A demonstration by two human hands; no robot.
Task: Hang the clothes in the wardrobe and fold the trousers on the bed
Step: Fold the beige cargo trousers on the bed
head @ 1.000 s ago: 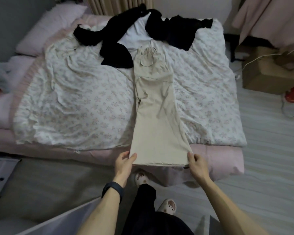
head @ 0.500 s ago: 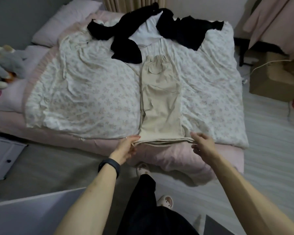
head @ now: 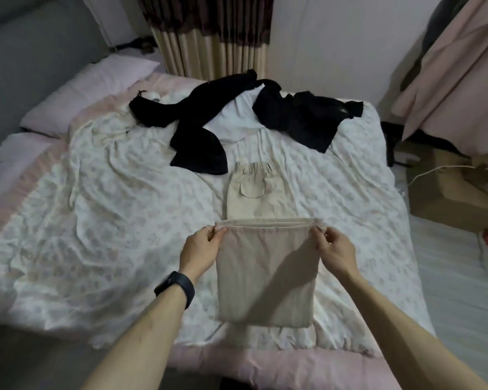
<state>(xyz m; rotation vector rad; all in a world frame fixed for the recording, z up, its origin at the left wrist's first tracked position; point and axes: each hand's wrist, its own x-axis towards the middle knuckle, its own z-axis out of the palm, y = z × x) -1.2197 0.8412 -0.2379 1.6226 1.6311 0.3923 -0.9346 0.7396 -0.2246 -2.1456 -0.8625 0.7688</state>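
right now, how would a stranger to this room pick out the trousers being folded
On the bed with the floral quilt, look at the near middle. The trousers lie lengthwise, leg ends folded up toward the elastic waistband, hem corners pinched by the left hand and right hand. Unlike the black clothes behind them, they are beige and flat.
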